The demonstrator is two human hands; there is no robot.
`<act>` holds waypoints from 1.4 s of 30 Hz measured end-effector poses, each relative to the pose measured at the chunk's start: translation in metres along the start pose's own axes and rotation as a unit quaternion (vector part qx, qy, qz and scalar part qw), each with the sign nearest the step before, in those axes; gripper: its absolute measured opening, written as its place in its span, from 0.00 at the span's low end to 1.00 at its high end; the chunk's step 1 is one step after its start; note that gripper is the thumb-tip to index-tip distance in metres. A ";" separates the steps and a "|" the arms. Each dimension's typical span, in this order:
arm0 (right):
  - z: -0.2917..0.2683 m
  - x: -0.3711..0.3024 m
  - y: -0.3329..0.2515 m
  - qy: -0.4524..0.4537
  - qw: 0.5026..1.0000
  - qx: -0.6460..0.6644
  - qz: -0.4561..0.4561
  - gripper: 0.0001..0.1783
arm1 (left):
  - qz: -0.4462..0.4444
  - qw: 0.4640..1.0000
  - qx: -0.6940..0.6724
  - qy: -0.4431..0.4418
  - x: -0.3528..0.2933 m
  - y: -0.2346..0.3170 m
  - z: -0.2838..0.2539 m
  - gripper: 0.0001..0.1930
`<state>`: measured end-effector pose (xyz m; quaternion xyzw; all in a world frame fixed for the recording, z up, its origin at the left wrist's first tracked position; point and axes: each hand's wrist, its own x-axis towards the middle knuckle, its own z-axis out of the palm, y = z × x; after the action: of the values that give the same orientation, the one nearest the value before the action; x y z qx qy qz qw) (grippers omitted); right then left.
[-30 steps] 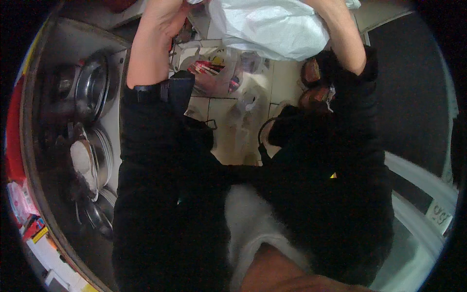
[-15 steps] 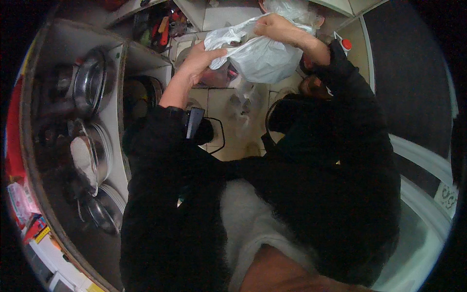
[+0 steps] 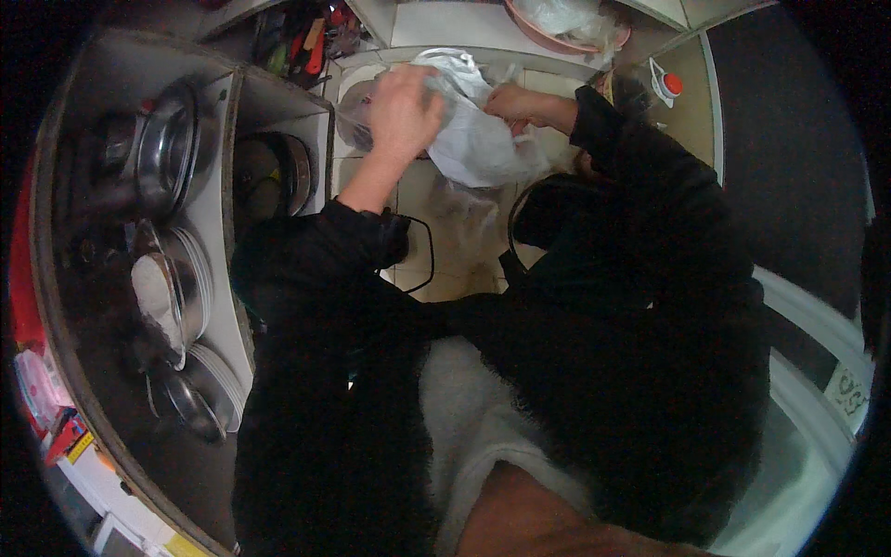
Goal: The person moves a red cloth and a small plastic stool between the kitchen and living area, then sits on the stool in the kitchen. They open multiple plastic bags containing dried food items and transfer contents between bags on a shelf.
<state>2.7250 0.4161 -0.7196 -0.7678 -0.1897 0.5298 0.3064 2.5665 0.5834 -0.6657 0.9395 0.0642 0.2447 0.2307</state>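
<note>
My left hand [image 3: 404, 111] grips the top of a white plastic bag [image 3: 478, 144] held low over the pale tiled floor [image 3: 418, 200]. My right hand [image 3: 515, 102] holds the bag's other side, its fingers partly sunk in the folds. Both arms wear black fuzzy sleeves. A clear round container [image 3: 357, 116] sits just left of the bag, partly hidden behind my left hand.
Open shelves on the left hold steel pots [image 3: 167, 158], a dark pan [image 3: 278, 172] and stacked plates [image 3: 181, 288]. A pink basin [image 3: 557, 28] with plastic in it stands at the top. A small red-capped bottle [image 3: 670, 85] is at the upper right. A black cord [image 3: 422, 255] loops on the floor.
Both hands have come down with the white bag, from high at the frame's top to lower over the floor. The view has tilted, showing more shelf and the basin.
</note>
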 end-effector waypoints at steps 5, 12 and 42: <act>0.019 0.025 0.007 -0.074 0.989 -0.092 -0.090 0.13 | -0.241 0.948 -0.092 -0.184 -0.029 -0.007 0.033 0.22; 0.038 0.005 -0.008 -0.110 0.993 0.035 -0.032 0.12 | -0.446 0.823 -0.265 -0.231 -0.036 -0.032 0.069 0.22; 0.002 0.049 0.025 -0.072 0.975 -0.192 -0.088 0.11 | -0.006 0.789 -0.006 -0.615 -0.082 0.002 0.054 0.21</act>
<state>2.7400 0.4284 -0.7705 -0.7527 -0.3759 0.5082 0.1839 2.5213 0.5410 -0.7419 0.8898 -0.0870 -0.3855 0.2283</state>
